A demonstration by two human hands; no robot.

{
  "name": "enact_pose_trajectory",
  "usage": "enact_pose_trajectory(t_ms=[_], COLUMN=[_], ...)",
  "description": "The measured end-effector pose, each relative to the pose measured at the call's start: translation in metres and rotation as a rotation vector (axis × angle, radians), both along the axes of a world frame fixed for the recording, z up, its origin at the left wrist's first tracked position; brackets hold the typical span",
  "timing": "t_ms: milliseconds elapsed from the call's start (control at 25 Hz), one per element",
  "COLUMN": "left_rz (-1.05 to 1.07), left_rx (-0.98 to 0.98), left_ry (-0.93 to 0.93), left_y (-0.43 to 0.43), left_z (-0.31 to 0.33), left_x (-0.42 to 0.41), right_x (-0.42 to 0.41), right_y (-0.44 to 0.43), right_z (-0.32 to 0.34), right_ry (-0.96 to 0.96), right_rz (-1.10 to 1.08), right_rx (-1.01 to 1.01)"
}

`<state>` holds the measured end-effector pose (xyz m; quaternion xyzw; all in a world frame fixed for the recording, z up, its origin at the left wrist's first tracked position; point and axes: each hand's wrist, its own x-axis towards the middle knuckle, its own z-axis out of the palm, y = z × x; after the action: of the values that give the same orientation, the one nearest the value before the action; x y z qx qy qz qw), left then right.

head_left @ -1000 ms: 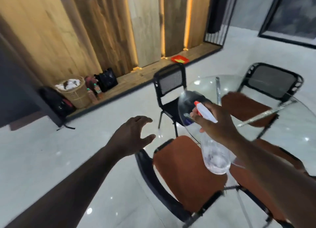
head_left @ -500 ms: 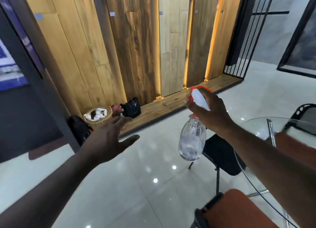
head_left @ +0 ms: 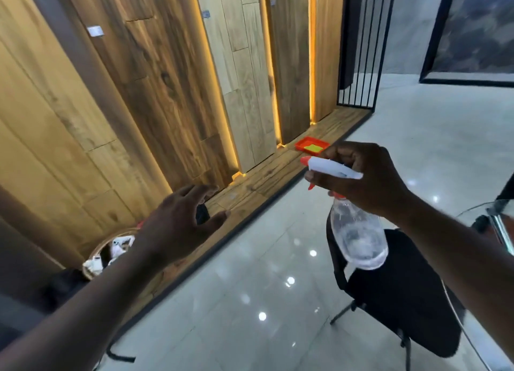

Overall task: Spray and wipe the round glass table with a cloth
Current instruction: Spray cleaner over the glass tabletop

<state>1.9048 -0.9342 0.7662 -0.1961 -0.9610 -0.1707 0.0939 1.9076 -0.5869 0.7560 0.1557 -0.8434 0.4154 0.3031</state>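
My right hand [head_left: 370, 179] grasps the spray bottle [head_left: 357, 236] above a black chair [head_left: 403, 295], the glass table [head_left: 500, 226] edge at far right, while my left hand [head_left: 178, 226] reaches released over glossy floor [head_left: 250, 301].

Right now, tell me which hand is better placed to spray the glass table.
Right. The right hand grips the spray bottle, and the table edge lies on that side; the left hand is empty.
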Motion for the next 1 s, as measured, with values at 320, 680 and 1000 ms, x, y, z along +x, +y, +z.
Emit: enact_pose_trajectory(t_ms=[320,680,1000], left_rz=[-0.103,-0.305,-0.481], left_rx=[0.073,0.112,0.019], left_ry=[0.005,-0.013,-0.057], left_y=[-0.003,0.054,0.235], left_z=[-0.008,-0.026,-0.057], left_x=[-0.264,-0.624,-0.867], right_x=[-0.243,-0.499,-0.67], right_y=[0.01,0.041,0.171], right_z=[0.0,0.004,-0.052], right_ry=[-0.064,-0.117,-0.207], right_rz=[-0.148,-0.333,-0.471], right_rx=[-0.095,-0.061,-0.381])
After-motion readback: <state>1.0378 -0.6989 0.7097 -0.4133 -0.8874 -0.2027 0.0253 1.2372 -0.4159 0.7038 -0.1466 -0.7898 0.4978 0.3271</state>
